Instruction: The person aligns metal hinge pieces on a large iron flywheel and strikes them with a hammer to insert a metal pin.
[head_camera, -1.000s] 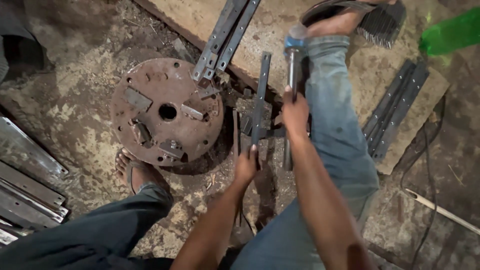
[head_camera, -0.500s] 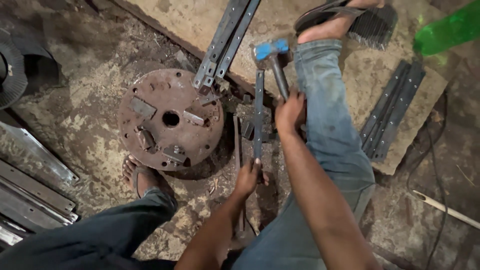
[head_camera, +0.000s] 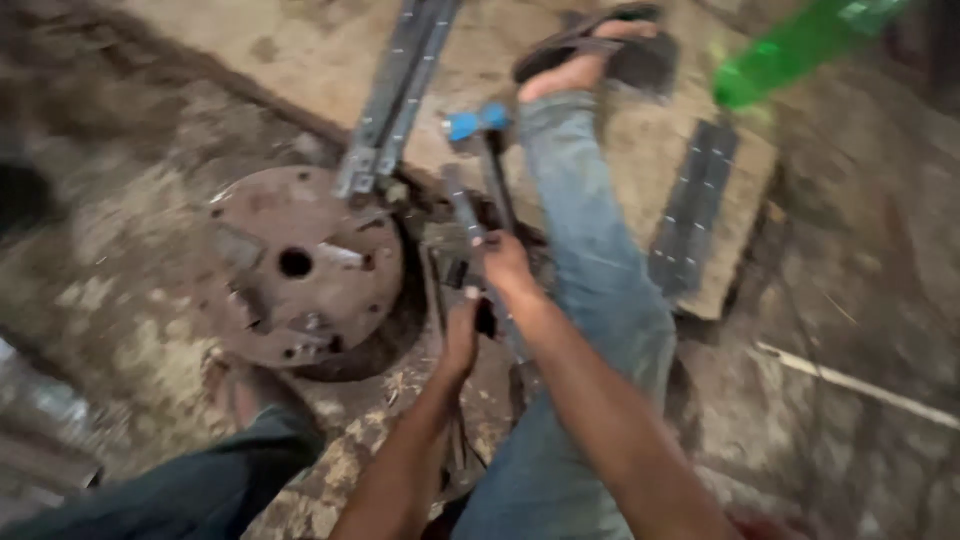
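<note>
Rusty steel sets the scene: a round disc lies flat on the dirt floor, and we place everything else from it. Just right of the disc a narrow metal bar stands tilted over a small block we cannot make out clearly. Our left hand is closed around the bar's lower end, below and right of the disc. Our right hand is clenched on the handle of a hammer, a little farther right, beside our jeans-clad leg.

To do this step well, we judge that the left hand should pin the bar firmly and stay low, well clear of the spot being struck. The right hand should bring the head down square, not glancing, and short strokes would help the aim here, since the frame is blurred with motion.

The bar's long axis runs from our left hand up and away from us, its far end pointing toward the paired strips that lean on the disc's upper right edge. The hammer handle runs nearly parallel, its blue head at the far end, above and right of the disc.
</note>
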